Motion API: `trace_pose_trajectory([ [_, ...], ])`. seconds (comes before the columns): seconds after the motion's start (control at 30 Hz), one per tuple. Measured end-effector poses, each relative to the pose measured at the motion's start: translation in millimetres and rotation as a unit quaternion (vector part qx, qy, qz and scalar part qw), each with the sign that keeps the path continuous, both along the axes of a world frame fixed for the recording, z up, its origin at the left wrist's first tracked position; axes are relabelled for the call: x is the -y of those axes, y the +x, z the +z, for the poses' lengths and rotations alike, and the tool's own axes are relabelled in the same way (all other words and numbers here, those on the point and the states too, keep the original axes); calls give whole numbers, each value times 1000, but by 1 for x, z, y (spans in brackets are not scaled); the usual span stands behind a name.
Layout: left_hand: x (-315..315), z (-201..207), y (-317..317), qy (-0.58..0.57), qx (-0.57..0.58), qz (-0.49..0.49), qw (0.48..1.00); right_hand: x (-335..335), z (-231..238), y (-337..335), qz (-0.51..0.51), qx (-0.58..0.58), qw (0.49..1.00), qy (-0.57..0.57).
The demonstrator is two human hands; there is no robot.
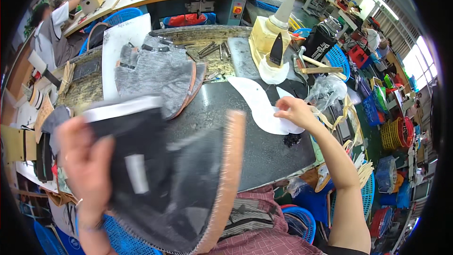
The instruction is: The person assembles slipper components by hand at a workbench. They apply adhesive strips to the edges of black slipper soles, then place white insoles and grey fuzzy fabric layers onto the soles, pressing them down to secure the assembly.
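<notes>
My left hand (89, 160), smeared by motion, is closed on the left edge of a dark fabric shoe-upper piece (165, 170). This piece has a white strip along its top, a small white patch, and a tan edge with zigzag stitching. Over the white curved cut pieces (255, 108) on the black work board (217, 108) is my right hand (297, 112). Its thumb and fingers are pinched together at a white piece; whether they grip it is hard to see. A stack of grey fabric upper pieces (155, 71) with tan edging lies at the far left of the board.
At the back of the bench stand a yellowish glue pot (266, 38) with a grey cone top and a black bottle (323, 38). A hammer (321, 70) and crumpled clear plastic (326, 89) lie at the right. Blue baskets (302, 219) stand below. Another person (52, 33) sits far left.
</notes>
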State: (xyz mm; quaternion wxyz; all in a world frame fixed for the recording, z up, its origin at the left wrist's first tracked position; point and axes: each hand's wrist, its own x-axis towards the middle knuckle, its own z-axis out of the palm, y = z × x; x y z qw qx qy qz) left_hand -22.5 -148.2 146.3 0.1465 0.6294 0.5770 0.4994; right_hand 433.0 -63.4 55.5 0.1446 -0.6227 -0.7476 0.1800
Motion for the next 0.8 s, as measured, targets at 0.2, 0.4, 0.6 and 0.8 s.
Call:
trace_pose_trajectory([
  [0.2, -120, -67, 131, 106, -261, -248, 927, 1, -13, -26, 113, 107, 984, 82],
  [0.4, -231, -127, 253, -38, -346, -364, 864, 14, -20, -25, 158, 92, 978, 103],
  [0.6, -221, -105, 273, -62, -506, -346, 788, 23, -25, -14, 146, 50, 979, 135],
  [0.8, -222, -108, 263, -21, -425, -364, 829, 23, -27, -18, 145, 40, 978, 142],
])
